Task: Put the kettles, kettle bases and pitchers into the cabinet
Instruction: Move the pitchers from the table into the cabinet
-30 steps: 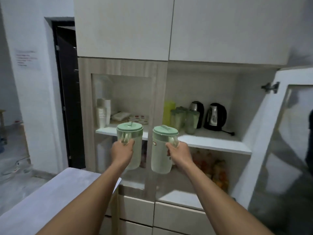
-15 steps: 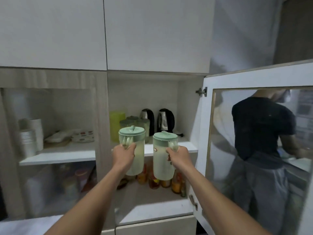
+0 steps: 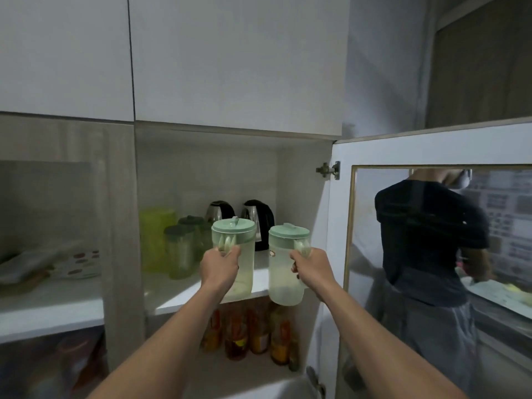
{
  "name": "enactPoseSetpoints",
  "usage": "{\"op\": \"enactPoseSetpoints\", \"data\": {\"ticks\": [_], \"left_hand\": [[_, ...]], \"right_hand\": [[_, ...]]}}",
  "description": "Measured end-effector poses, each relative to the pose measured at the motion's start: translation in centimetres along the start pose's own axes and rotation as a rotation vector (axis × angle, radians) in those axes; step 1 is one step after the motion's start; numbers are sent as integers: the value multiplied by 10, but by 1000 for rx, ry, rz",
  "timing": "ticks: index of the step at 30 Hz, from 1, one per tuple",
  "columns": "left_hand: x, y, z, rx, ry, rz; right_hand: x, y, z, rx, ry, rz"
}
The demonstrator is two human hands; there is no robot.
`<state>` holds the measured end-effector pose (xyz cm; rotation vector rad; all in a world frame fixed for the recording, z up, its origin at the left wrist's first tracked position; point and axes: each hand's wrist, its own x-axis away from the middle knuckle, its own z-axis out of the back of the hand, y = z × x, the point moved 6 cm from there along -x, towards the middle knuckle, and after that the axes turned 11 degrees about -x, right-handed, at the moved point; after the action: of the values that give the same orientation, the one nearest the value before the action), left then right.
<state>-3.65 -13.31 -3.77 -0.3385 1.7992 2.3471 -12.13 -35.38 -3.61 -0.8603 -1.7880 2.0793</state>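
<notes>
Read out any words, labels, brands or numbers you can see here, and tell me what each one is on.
No text can be read.
Right pitcher: a small red mark near the handle, too small to read.
Bottles on the lower shelf: coloured labels, blurred.
Kettles: no brand visible.
Glass door: a reflected grid of papers or tiles, blurred.
Left pitcher: no label visible.

Two pale green-lidded pitchers are held up, the left one (image 3: 234,260) and the right one (image 3: 286,264), one per hand: left hand (image 3: 220,267), right hand (image 3: 312,270). Two steel-and-black kettles stand far on the shelf, left (image 3: 220,210) and right (image 3: 259,214). One yellow-green container (image 3: 157,240) stands at left. Dark-lidded tumblers: two countable, near (image 3: 179,251) and far (image 3: 191,223); others hidden. Bottles on the lower shelf (image 3: 253,332): at least four.
</notes>
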Motion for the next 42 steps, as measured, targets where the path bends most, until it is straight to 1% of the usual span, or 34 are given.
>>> {"op": "enactPoseSetpoints", "data": {"ticks": [5, 10, 14, 18, 21, 23, 31, 35, 39, 42], "left_hand": [[-39, -9, -37, 4, -21, 4], [-97, -25, -90, 8, -54, 21], [-153, -43, -134, -10, -15, 61], [-184, -60, -158, -60, 9, 97], [-208, -72, -171, -86, 25, 139], [-224, -81, -179, -108, 35, 136], [-255, -104, -193, -141, -2, 195], [-262, -104, -196, -211, -28, 207], [-257, -95, -189, -293, 7, 205], [-249, -90, -180, -361, 32, 219]], "right_hand": [[-47, 18, -8, 12, 9, -9], [-120, 51, -24, 4, -9, -18], [-190, 81, -37, -16, -24, -40], [-232, 106, -48, 39, -31, -70], [-259, 117, -55, 28, -30, -75], [-274, 128, -62, 26, -45, -67], [-304, 147, -81, 35, -69, -58], [-307, 146, -84, 111, -80, -87], [-302, 143, -79, 229, -92, -127], [-289, 131, -71, 270, -86, -127]]}}
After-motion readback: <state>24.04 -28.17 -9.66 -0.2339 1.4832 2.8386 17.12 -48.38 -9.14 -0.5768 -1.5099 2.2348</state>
